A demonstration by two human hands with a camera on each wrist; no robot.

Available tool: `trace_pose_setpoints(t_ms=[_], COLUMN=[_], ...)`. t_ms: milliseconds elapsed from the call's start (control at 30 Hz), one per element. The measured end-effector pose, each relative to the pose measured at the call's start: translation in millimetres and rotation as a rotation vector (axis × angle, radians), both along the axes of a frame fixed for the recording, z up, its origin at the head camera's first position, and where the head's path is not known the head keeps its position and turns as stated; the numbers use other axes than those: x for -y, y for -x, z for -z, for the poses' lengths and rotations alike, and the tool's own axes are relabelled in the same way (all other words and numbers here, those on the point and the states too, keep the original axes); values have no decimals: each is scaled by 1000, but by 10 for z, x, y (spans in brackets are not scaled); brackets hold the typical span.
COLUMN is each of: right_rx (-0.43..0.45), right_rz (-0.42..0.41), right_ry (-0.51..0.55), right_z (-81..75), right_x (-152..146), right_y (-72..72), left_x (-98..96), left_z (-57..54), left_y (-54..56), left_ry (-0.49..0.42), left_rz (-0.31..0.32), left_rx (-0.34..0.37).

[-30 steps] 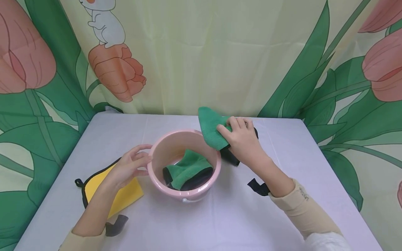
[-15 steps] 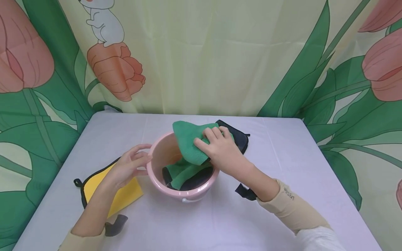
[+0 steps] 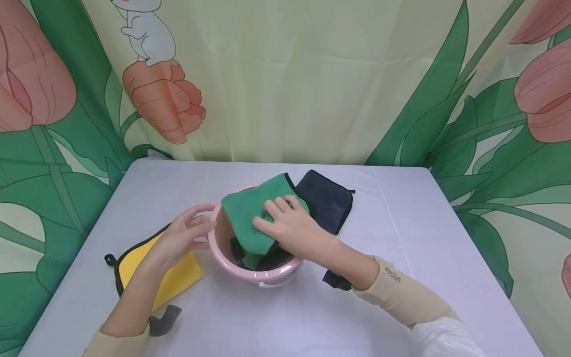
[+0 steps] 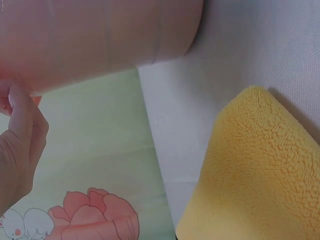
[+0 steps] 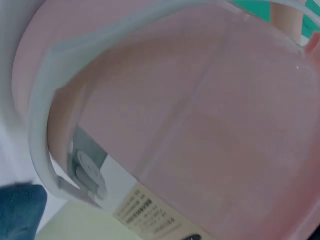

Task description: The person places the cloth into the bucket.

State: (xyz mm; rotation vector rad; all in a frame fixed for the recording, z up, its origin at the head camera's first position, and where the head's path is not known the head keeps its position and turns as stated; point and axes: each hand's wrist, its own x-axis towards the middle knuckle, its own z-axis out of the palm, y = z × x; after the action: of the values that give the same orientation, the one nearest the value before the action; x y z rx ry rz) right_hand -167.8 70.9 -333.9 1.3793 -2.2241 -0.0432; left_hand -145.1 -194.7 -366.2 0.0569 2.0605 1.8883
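Note:
A pink bucket stands mid-table. My left hand grips its left rim, with the fingers curled at the edge in the left wrist view. Over the bucket's mouth, my right hand holds a green cloth with black edging; the cloth drapes across the back of the opening. Below it, inside the bucket, lies another green cloth with a dark underside, partly covered. The right wrist view shows mainly the bucket's pink side, its white handle and a printed label.
A yellow cloth with black trim lies left of the bucket, under my left forearm. Behind the bucket on the right is a black cloth with a small loop. A patterned curtain hangs behind the white-covered table.
My right hand has carried the green cloth leftward from the bucket's right rim to over its mouth, uncovering the black cloth behind. My left hand has stayed at the rim.

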Motion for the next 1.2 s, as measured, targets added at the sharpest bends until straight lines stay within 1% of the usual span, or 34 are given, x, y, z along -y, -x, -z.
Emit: trace_pose_setpoints(t_ms=[267, 567, 700, 900, 1067, 1200], right_rx=[67, 132, 172, 197, 247, 261], right_rz=[-22, -44, -31, -9, -7, -11], right_ry=[-55, -125, -185, -252, -319, -388], right_z=[40, 97, 120, 164, 171, 175], right_x=[63, 128, 150, 194, 212, 225], right_y=[0, 16, 32, 56, 58, 58], left_x=[0, 0, -2, -9, -9, -5], left_z=[-7, -13, -19, -22, -10, 4], left_y=[3, -4, -8, -8, -8, -8], left_ry=[5, -22, -37, -35, -39, -44], left_rz=[-1, 8, 12, 9, 14, 19], left_rx=[9, 9, 2, 3, -4, -15])
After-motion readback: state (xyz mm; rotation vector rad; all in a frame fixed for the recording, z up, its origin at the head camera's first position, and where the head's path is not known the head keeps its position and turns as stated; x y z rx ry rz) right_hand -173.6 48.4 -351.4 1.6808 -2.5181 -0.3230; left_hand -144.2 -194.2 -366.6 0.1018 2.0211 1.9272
